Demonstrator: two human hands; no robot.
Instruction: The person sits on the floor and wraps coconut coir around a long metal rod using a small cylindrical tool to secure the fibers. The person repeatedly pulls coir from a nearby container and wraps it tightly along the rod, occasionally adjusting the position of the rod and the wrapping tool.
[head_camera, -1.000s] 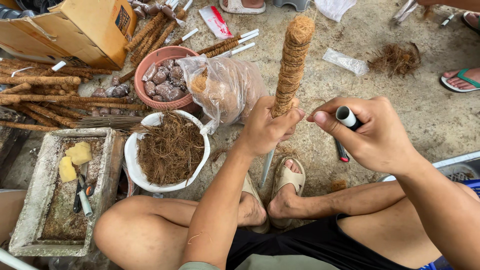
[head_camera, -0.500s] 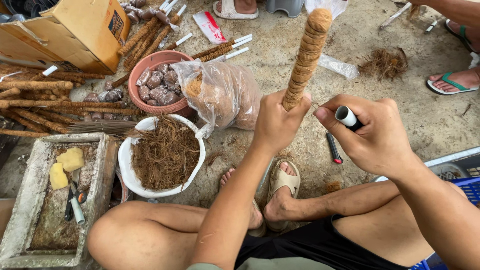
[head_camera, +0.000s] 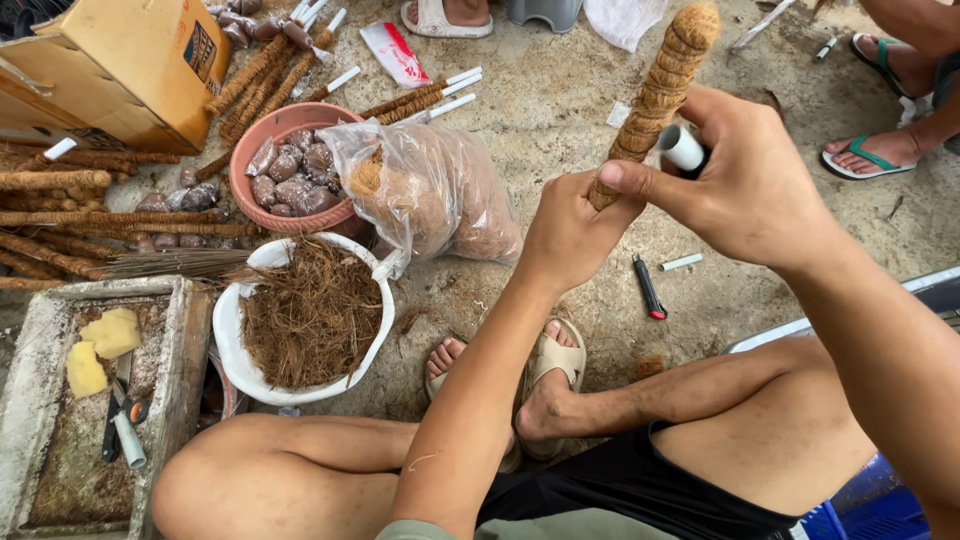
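My left hand (head_camera: 568, 238) grips the lower part of a pole wrapped in brown coir fibre (head_camera: 660, 95), which leans up and to the right. My right hand (head_camera: 745, 185) is close against the pole and holds a small white spool with a dark core (head_camera: 682, 148), its index finger touching the left hand. A thin thread between spool and pole is too fine to make out. I sit on the ground with bare legs and beige sandals (head_camera: 553, 362).
A white basin of loose coir (head_camera: 310, 320) and a clear bag of fibre (head_camera: 430, 190) lie left of my hands. Behind are a terracotta bowl of wrapped lumps (head_camera: 290, 170), finished coir poles (head_camera: 60, 215), a cardboard box (head_camera: 130, 60). A lighter (head_camera: 648, 287) lies on the concrete. Another person's sandalled feet (head_camera: 865, 155) are at right.
The pole has tilted further right and risen. My right hand with the spool moved up and left, closing against the pole and the left hand.
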